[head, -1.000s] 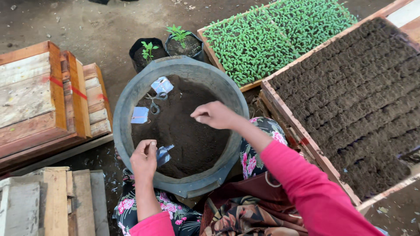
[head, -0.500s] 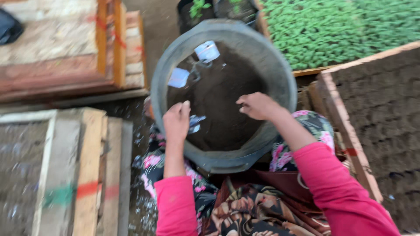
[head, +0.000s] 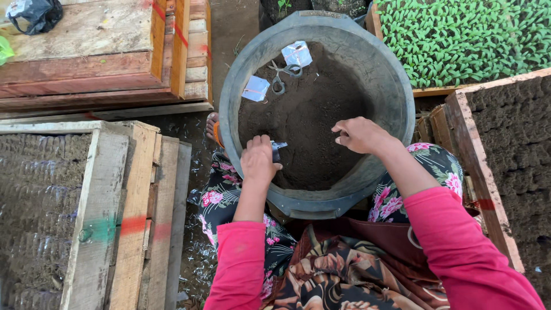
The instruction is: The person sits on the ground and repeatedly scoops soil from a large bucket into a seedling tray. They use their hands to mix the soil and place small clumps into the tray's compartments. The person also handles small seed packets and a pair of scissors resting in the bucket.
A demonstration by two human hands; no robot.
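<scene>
Rough wooden trays (head: 103,189) are lying at the left, their planks pale, grainy and splashed with red and green paint; one is holding a packed dark fill. At the right a wooden tray of dark soil blocks (head: 511,143) is showing a lumpy, ridged surface, and behind it a tray of green seedlings (head: 465,34) is standing dense and leafy.

In the middle a big round grey basin (head: 396,97) is sitting between the person's knees, its wall smooth and dull, its inside heaped with fine, crumbly dark soil (head: 313,120). On the far side of the soil a pair of metal scissors (head: 281,77) is lying, with two small glossy, pale blue packets just beside it: the farther packet (head: 297,54) near the rim and the nearer packet (head: 255,89) to the left.

The left hand (head: 259,162) is hovering over the near left part of the soil, curled tight around a small packet (head: 278,150). Only a dark, shiny, crinkled end of that packet is peeking out past the fingers, pointing right toward the basin's middle; its long axis is seeming to run left to right, though most of it is hidden in the fist.

The right hand (head: 360,135) is hanging over the soil's right side, fingers drawn together in a pinch; whether anything is sitting between the fingertips cannot be told.
</scene>
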